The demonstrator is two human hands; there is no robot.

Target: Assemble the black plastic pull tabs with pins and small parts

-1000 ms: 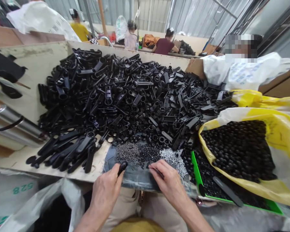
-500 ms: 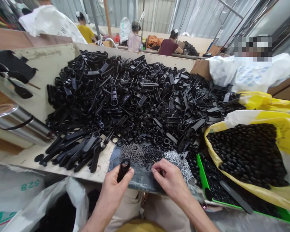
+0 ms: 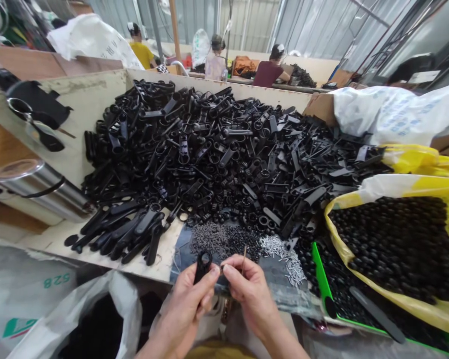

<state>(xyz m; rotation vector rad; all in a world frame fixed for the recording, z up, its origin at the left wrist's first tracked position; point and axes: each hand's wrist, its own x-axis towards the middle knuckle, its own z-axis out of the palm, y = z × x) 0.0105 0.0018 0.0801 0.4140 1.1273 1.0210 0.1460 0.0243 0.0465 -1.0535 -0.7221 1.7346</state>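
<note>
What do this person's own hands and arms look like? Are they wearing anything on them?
Both the left hand and the right hand are bare, with no gloves, and I can see no ring or watch. The forearms are uncovered, with no sleeves in view. Below them show beige trousers and a yellow top.

Black plastic parts [image 3: 194, 159], a yellow-and-white bag [image 3: 415, 184], a bright green tray rim [image 3: 322, 276].

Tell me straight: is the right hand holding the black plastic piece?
No, the black plastic piece sits in the left hand, while the right hand pinches a tiny item.
</note>
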